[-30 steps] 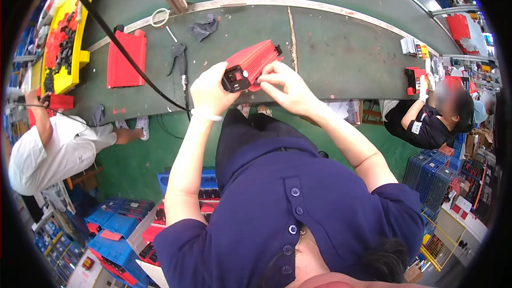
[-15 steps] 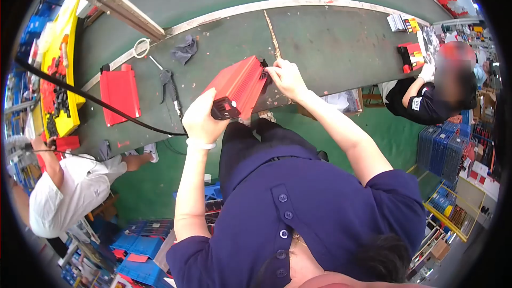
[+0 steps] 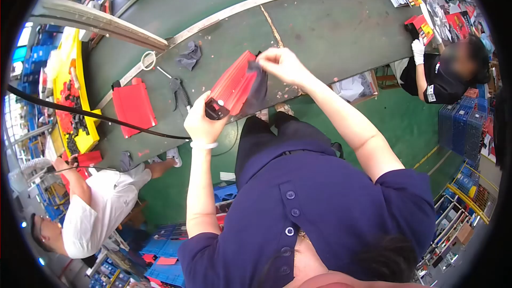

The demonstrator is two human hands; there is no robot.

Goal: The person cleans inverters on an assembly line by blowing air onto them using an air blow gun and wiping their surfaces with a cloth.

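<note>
My left hand (image 3: pixel 199 121) grips the near end of a red ribbed metal case (image 3: pixel 231 82) by its black end piece (image 3: pixel 216 109). The case is tilted, close over the front edge of the green workbench (image 3: pixel 341 32). At the far end of the case, the fingers of my right hand (image 3: pixel 285 66) are pinched together. From them a dark grey cloth-like piece (image 3: pixel 258 86) hangs along the right side of the case, blurred. Left of the case lies a black-handled tool with a thin metal nozzle (image 3: pixel 177 93), and behind it a crumpled grey cloth (image 3: pixel 189 56).
Another red case (image 3: pixel 133 108) lies at left, beside a yellow bin (image 3: pixel 90 137) of red and black parts. A black cable (image 3: pixel 106 116) crosses in front of it. One person (image 3: pixel 106 208) stands at left, another (image 3: pixel 453 77) with white gloves at right. A white ring (image 3: pixel 148 60) lies near the rail.
My right hand has shifted slightly up, and the dark grey piece now shows beside the case. The case has turned a little in my left hand. The whole view has swung.
</note>
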